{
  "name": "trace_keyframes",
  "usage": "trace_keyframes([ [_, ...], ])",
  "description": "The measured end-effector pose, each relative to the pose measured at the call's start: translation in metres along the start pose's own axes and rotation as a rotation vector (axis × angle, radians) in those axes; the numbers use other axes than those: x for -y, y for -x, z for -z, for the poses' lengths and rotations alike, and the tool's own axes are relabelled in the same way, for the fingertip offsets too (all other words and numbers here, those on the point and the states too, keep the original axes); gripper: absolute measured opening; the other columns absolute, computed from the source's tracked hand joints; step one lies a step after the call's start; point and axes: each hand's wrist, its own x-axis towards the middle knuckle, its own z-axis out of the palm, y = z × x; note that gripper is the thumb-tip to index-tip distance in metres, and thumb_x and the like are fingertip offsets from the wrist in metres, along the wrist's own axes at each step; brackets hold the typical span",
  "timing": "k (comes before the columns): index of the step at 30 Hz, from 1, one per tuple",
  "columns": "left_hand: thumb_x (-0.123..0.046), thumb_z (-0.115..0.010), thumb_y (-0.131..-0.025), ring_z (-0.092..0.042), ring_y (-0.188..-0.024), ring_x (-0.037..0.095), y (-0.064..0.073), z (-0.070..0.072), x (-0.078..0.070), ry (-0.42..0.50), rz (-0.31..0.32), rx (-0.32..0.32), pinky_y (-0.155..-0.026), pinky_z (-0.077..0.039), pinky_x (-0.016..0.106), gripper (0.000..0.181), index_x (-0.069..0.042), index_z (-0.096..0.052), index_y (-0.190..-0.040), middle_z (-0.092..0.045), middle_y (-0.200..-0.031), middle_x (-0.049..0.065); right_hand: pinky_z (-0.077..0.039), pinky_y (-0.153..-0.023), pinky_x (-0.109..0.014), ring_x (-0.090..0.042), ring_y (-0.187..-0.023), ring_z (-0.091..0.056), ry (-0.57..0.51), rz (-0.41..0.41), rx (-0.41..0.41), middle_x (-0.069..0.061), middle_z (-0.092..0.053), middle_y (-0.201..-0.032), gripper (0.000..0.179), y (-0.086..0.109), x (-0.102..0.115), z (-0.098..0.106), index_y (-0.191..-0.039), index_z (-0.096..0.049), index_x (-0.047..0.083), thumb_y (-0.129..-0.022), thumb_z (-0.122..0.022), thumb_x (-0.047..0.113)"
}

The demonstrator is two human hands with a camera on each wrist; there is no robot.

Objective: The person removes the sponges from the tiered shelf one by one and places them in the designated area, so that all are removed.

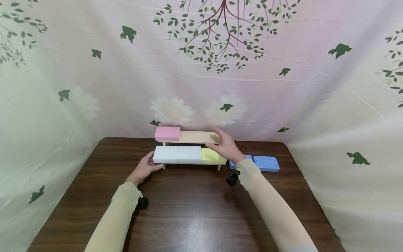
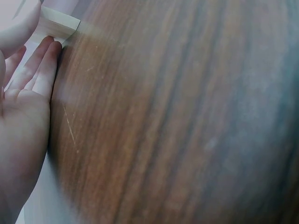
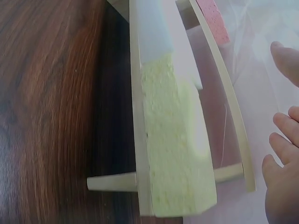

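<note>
Head view: my unclenched left fingers [image 1: 147, 160] touch the left end of the rack [image 1: 198, 137], my right fingers [image 1: 221, 134] spread empty, so light pressure should keep the yellow sponge [image 1: 211, 155] seated on its lower shelf [image 3: 145, 196].

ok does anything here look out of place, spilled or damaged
Nothing looks spilled or plainly damaged: the white blocks and yellow block sit in a row on the wooden stand. The one oddity is the backdrop: its tree print has branches fanning downward, as if hung upside down.

Head looks down; closer wrist views share tabletop [image 1: 195, 210]
</note>
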Motion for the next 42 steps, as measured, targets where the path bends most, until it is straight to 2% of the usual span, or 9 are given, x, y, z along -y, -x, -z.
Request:
trace_keyframes([
  [6,-0.004,-0.078,-0.095,-0.051,-0.141,0.038,0.0,0.003,0.001,0.007,0.0,0.002,-0.103,-0.052,0.026,0.085,-0.003,-0.029,-0.164,-0.048,-0.156,0.025,-0.037,-0.119,-0.057,-0.029,-0.154,-0.034,0.045,0.005,0.005,-0.003,-0.041,-0.166,0.08,-0.006,0.008,-0.009,-0.162,-0.04,0.013,-0.097,-0.076,0.044],
  [25,-0.005,-0.078,-0.095,-0.054,-0.138,0.036,0.002,0.0,-0.001,-0.006,-0.013,0.001,-0.102,-0.051,0.024,0.082,-0.002,-0.032,-0.162,-0.05,-0.154,0.025,-0.039,-0.12,-0.051,-0.028,-0.152,-0.038,-0.015,0.021,0.058,-0.006,-0.043,-0.165,0.085,-0.026,0.027,-0.039,-0.162,-0.039,0.009,-0.095,-0.079,0.043],
  [35,-0.006,-0.079,-0.095,-0.056,-0.135,0.032,0.0,0.001,0.001,-0.024,-0.016,-0.005,-0.103,-0.051,0.026,0.082,-0.001,-0.031,-0.162,-0.05,-0.154,0.026,-0.038,-0.121,-0.049,-0.03,-0.152,-0.04,0.014,0.024,0.05,-0.011,-0.044,-0.164,0.084,-0.038,0.035,-0.052,-0.161,-0.039,0.005,-0.095,-0.08,0.038],
  [42,-0.005,-0.078,-0.095,-0.055,-0.137,0.034,0.0,0.001,0.001,-0.011,-0.023,0.001,-0.106,-0.05,0.028,0.082,-0.001,-0.031,-0.162,-0.05,-0.154,0.026,-0.039,-0.121,-0.047,-0.028,-0.152,-0.04,0.057,0.022,0.073,-0.01,-0.041,-0.165,0.084,-0.045,0.042,-0.065,-0.163,-0.036,0.006,-0.097,-0.077,0.039],
])
